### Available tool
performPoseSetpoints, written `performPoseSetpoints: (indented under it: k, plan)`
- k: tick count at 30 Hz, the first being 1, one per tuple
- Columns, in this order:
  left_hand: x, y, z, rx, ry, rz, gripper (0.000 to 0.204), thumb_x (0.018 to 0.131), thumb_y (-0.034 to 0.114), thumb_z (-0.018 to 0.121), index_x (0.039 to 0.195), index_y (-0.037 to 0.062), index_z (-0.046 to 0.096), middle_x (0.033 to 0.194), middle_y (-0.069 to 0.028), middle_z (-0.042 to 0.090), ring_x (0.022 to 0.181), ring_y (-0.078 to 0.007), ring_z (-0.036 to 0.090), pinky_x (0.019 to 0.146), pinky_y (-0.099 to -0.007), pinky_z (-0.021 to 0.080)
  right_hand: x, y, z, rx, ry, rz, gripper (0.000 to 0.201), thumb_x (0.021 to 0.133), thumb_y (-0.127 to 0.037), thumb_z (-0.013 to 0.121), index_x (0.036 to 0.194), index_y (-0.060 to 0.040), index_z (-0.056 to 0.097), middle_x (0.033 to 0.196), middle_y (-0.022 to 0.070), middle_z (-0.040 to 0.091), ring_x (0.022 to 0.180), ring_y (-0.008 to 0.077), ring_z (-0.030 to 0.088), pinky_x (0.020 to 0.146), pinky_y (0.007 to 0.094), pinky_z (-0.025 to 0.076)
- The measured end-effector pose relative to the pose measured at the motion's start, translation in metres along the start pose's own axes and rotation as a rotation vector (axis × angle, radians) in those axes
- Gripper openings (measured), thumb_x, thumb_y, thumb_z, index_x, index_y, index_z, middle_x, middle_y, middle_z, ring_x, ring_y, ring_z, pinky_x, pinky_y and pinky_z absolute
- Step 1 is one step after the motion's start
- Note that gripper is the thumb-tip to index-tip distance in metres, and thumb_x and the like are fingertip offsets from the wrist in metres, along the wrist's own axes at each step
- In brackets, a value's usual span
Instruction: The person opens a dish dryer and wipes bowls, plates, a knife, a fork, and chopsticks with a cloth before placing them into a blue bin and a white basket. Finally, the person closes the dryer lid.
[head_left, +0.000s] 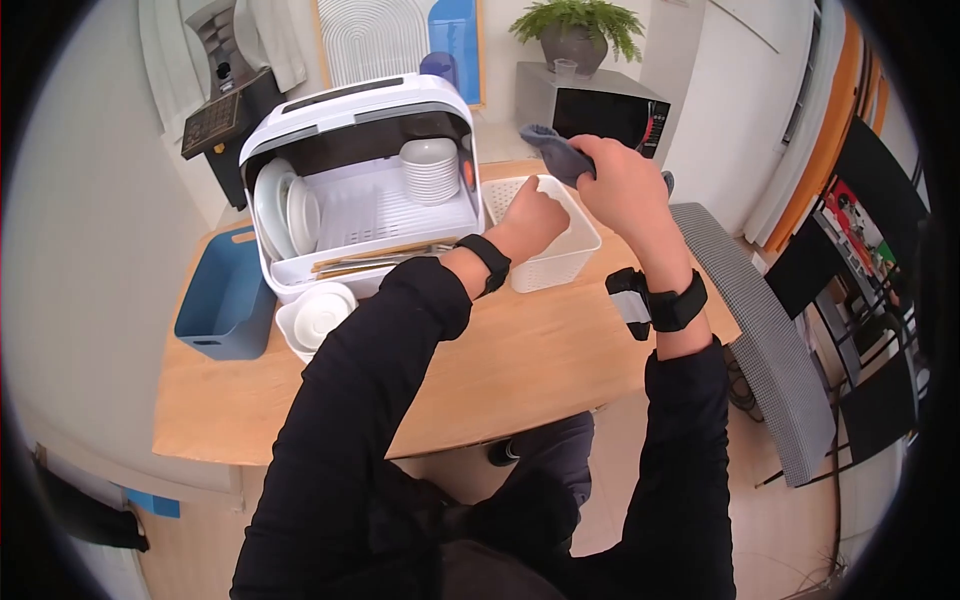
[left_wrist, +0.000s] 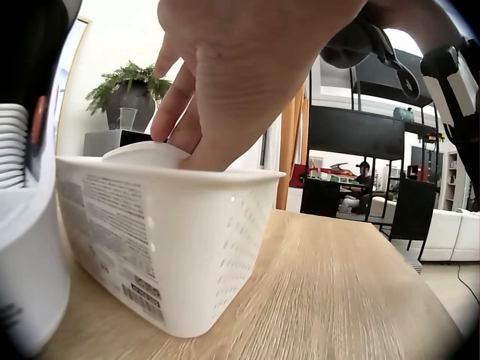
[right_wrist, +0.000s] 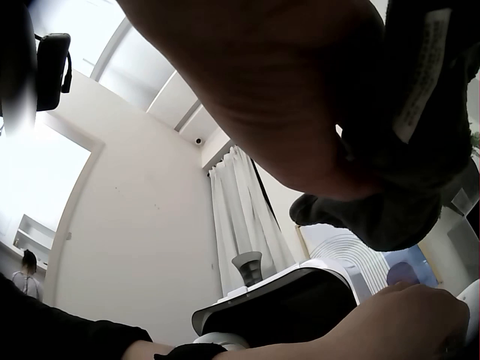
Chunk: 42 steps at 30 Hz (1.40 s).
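In the head view my right hand point(head_left: 625, 180) is raised over the right side of the table and grips a dark grey cloth point(head_left: 560, 158). Part of the cloth point(right_wrist: 375, 217), with a pale printed label, hangs beside the fingers in the right wrist view. My left hand point(head_left: 535, 222) is lower, at the white perforated basket point(head_left: 560, 268). From the left wrist, its fingers point(left_wrist: 176, 105) reach down to a white rounded dish point(left_wrist: 142, 153) that shows just above the basket's rim. The hand hides the rest of that dish.
Left of the basket stands a white dish rack with a raised lid point(head_left: 360, 105), holding a stack of bowls point(head_left: 430, 170), plates point(head_left: 290, 210) and chopsticks point(head_left: 365, 262). White dishes point(head_left: 325, 315) sit in front. A blue bin point(head_left: 225, 290) is at far left, a microwave point(head_left: 600, 110) behind.
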<state>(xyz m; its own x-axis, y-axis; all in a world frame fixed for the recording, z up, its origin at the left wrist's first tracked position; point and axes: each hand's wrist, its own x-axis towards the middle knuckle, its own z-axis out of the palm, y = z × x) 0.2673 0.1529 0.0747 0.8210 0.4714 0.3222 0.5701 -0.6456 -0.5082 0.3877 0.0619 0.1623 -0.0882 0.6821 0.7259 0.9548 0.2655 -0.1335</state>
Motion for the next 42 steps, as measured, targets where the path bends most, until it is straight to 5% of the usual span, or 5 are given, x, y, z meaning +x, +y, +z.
performPoseSetpoints:
  k: [14,21,27,34,42]
  plan:
    - [0.011,-0.002,0.035,-0.388,-0.435,-0.061,0.016,0.079,0.013,0.066,0.093,0.0134,0.074,0.088,-0.0072,0.073,0.090,-0.0300,0.070,0.078,-0.0399,0.051,-0.019,0.028,0.004,0.040,-0.105,0.085,0.037,0.076,-0.005,0.057,0.110,-0.0144,0.070,0.099,0.0128,0.070,0.091,0.0337,0.066,0.078,0.0438,0.053]
    - [-0.029,-0.034,-0.009,-0.457,-0.153,-0.076,0.020,0.080,0.031,0.068,0.090,0.0153,0.073,0.086,-0.0082,0.071,0.085,-0.0256,0.069,0.073,-0.0405,0.053,-0.017,0.012,0.019,0.119,-0.217,0.166,0.034,0.080,-0.012,0.060,0.113,-0.0141,0.068,0.099,0.0131,0.070,0.091,0.0336,0.066,0.078,0.0431,0.052]
    - [-0.104,-0.120,-0.023,-0.555,-0.203,-0.493,0.029,0.084,0.038,0.066,0.081,0.0093,0.072,0.076,-0.0071,0.071,0.072,-0.0237,0.070,0.068,-0.0361,0.053,-0.034,-0.034,0.037,0.303,-0.356,0.140,0.033,0.084,-0.022,0.061,0.115,-0.0121,0.066,0.098,0.0143,0.069,0.089,0.0339,0.066,0.077,0.0429,0.052]
    - [-0.096,-0.211,0.030,-0.628,-0.235,-1.103,0.055,0.087,0.055,0.052,0.077,0.0051,0.072,0.069,-0.0055,0.070,0.075,-0.0203,0.071,0.072,-0.0362,0.052,-0.041,-0.044,0.080,0.302,-0.274,0.124,0.035,0.086,-0.022,0.061,0.118,-0.0063,0.062,0.100,0.0202,0.067,0.090,0.0392,0.066,0.079,0.0468,0.052]
    - [-0.071,-0.220,0.060,-0.645,-0.236,-1.113,0.038,0.080,0.039,0.059,0.082,0.0046,0.074,0.077,-0.0076,0.072,0.064,-0.0212,0.069,0.067,-0.0321,0.054,-0.039,-0.038,0.081,0.297,-0.334,0.184,0.038,0.088,-0.023,0.061,0.121,-0.0045,0.059,0.102,0.0206,0.067,0.093,0.0387,0.065,0.079,0.0461,0.052]
